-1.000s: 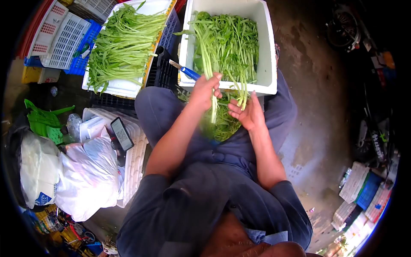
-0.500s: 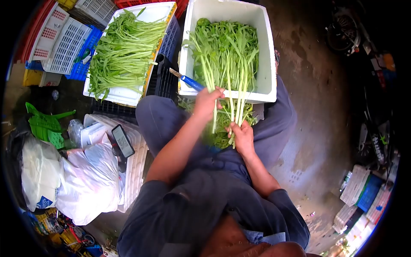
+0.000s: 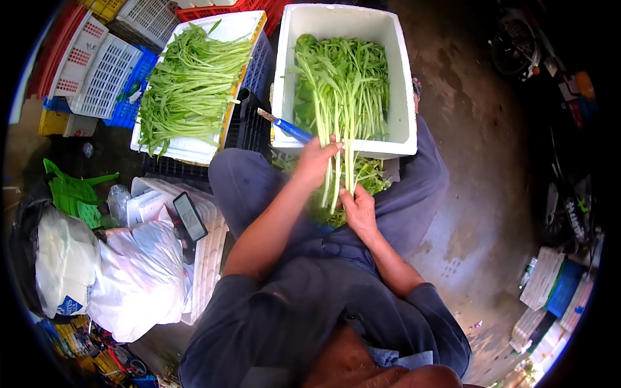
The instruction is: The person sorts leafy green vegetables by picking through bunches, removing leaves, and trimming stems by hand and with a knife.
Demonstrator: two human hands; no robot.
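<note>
My left hand (image 3: pixel 315 161) is closed around a blue-handled knife (image 3: pixel 292 130), whose short brownish blade points up and left. The same hand also grips long pale stems of water spinach (image 3: pixel 335 119). Lower and to the right, my right hand (image 3: pixel 359 208) pinches the stem ends between thumb and fingers. The leafy tops lie over a white foam box (image 3: pixel 409 97) that holds more of the greens. Cut leaves and stems (image 3: pixel 370 176) lie beneath my hands, between my legs.
To the left, a white foam lid (image 3: pixel 184 154) on crates carries a row of greens (image 3: pixel 194 84). Stacked plastic crates (image 3: pixel 107 74) stand farther left. A phone (image 3: pixel 190 216) rests beside white bags (image 3: pixel 139 278). Bicycle parts and more crates (image 3: pixel 561 288) are at right.
The stems have come together and shifted left, into a closer bunch between my hands. My right hand has moved slightly left and down. The knife stays in my left hand.
</note>
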